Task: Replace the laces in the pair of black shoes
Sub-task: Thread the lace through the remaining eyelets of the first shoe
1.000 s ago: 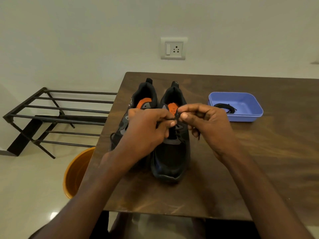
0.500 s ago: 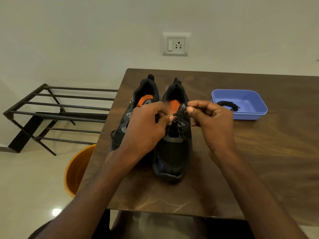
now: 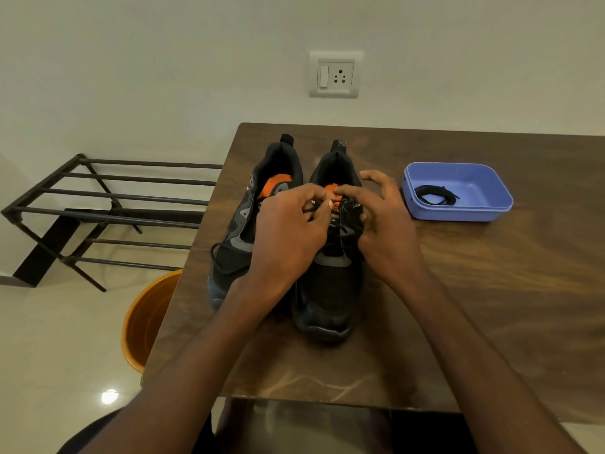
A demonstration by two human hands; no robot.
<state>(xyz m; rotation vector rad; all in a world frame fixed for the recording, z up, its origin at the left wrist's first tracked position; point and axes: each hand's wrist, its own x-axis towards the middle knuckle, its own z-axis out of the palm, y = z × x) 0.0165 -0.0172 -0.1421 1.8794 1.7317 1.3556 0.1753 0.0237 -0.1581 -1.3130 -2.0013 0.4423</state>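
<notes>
Two black shoes with orange insoles stand side by side on the brown table, toes toward me: the left shoe and the right shoe. My left hand pinches the black lace at the top eyelets of the right shoe. My right hand sits on that shoe's right side, index finger stretched toward the left fingertips over the tongue and the other fingers spread. A coiled black lace lies in the blue tray.
A black metal shoe rack stands on the floor to the left. An orange bucket sits beside the table's left edge. A wall socket is behind the table.
My right hand has let go of its pinch on the lace and spread its fingers; its index finger now reaches left. My left hand keeps its pinch at the eyelets.
</notes>
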